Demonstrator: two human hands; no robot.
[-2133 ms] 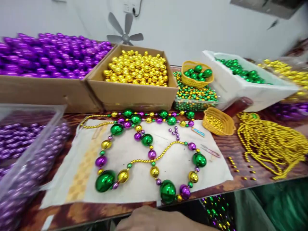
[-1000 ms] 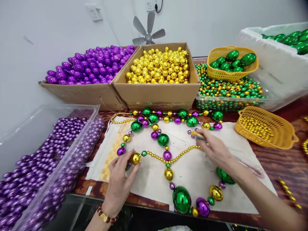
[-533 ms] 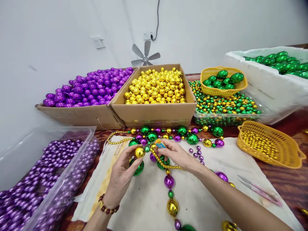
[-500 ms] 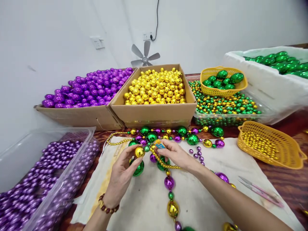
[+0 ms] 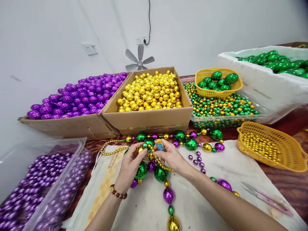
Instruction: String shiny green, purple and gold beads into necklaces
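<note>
My left hand [image 5: 131, 163] pinches a bead necklace at a gold bead [image 5: 140, 149], with a small green bead [image 5: 145, 145] beside its fingertips. In my right hand [image 5: 174, 157] is a small orange and blue lighter [image 5: 159, 144], its far end partly showing above the fingers. A strand of small gold beads [image 5: 165, 166] runs from between the hands and passes under the right one. Big green beads [image 5: 161, 173] hang below the hands, and a purple bead [image 5: 168, 195] lies farther down the same string. The exact join at the fingertips is partly hidden.
Boxes of purple beads [image 5: 79, 96] and gold beads [image 5: 151, 91] stand behind. Left is a clear bin [image 5: 79, 150] of purple beads. Right are a yellow basket [image 5: 293, 154], thread snips [image 5: 267, 199] and loose purple beads [image 5: 198, 158]. Another bead string [image 5: 191, 144] lies behind the cloth [image 5: 144, 208].
My hands have drawn closer together, the left moving right with the gold bead, which its fingers now cover more. The lighter stays in my right hand. The view has shifted slightly.
</note>
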